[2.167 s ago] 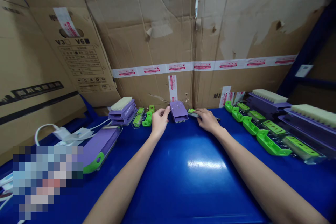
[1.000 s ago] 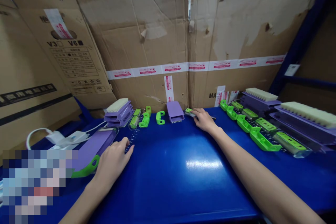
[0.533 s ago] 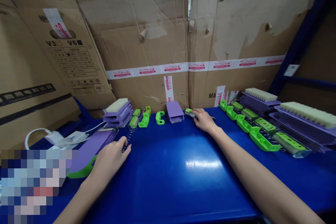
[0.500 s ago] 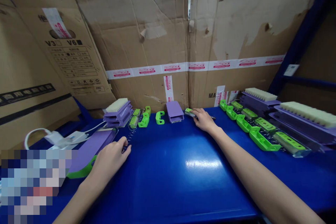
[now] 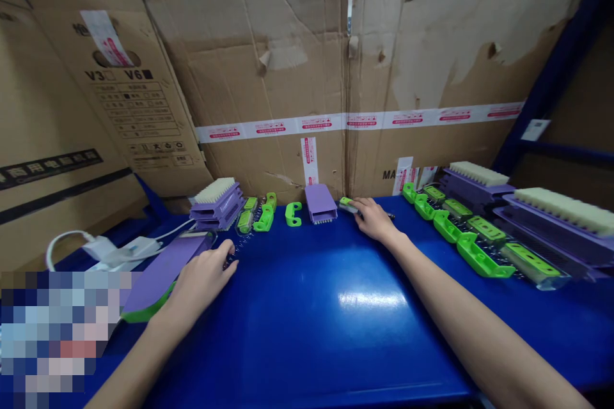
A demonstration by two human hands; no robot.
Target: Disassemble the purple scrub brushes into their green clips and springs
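My left hand (image 5: 205,275) is at the left of the blue table, its fingers curled at the near end of a thin dark coil spring (image 5: 246,241). Beneath and beside that hand lies a long purple panel (image 5: 165,270) with a green curved part (image 5: 151,310) along its near edge. Farther back, my right hand (image 5: 374,217) has its fingers bent over a small green-topped clear piece (image 5: 346,203); its underside is hidden. Left of it stands a purple casing (image 5: 321,203), then a green C-shaped bracket (image 5: 293,215).
White-bristled purple brush heads (image 5: 217,204) stand at the back left, more (image 5: 566,211) at the right. Several green brackets (image 5: 482,255) and clear blocks (image 5: 535,265) line the right side. A white power strip (image 5: 127,252) lies left. Cardboard (image 5: 268,77) walls the back.
My left hand has shifted slightly left and up, staying at the spring's end. My right hand stays on the green-topped piece. The view has tilted a little.
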